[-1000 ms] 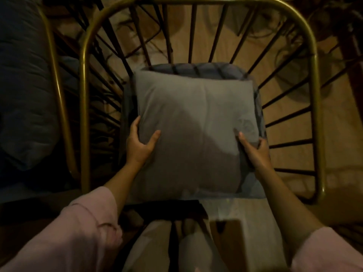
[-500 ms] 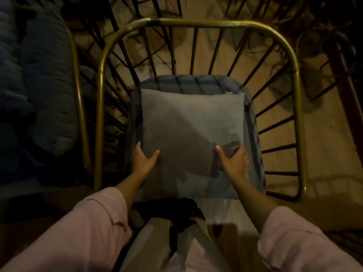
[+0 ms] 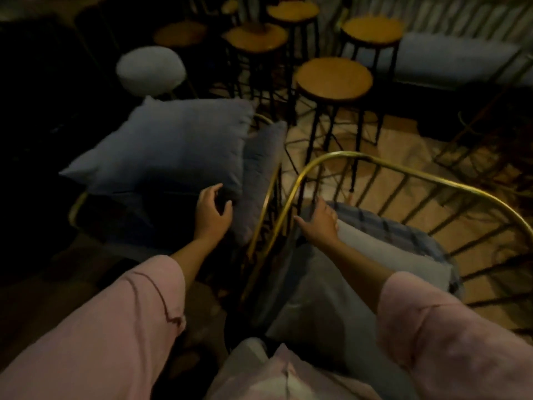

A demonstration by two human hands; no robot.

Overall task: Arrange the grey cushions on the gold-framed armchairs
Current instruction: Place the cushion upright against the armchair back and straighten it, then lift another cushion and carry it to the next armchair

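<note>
Dim, blurry frame. Landmark: the right-hand gold-framed armchair with dark spindles (image 3: 357,161).

Light grey square cushion (image 3: 383,255) lies on that armchair's seat, on top of a blue-grey checked seat pad (image 3: 403,226), inside the curved gold rail.

Right hand (image 3: 321,222) sits at the cushion's far-left corner, just inside the rail. Fingers spread and flat, palm down, thumb splayed left toward the rail. Not wrapped around anything; touching vs. hovering over the cushion can't be told.

Left of the armchair, touching rail to rail, stands a second gold-framed armchair (image 3: 266,197). On it: a large grey square cushion (image 3: 173,145) tilted up on the seat, and a second grey cushion (image 3: 259,174) standing on edge between the large one and the landmark's rail.

Left hand (image 3: 213,210) is at the large cushion's near-right corner, fingers curled loosely, half open. Fingertips meet the corner in shadow; a firm grip can't be confirmed.

Pink sleeves (image 3: 121,327) on both arms.

Beyond the armchair: round wooden-topped stools on black metal legs (image 3: 334,77), and one pale round padded stool (image 3: 150,69) further left.
</note>
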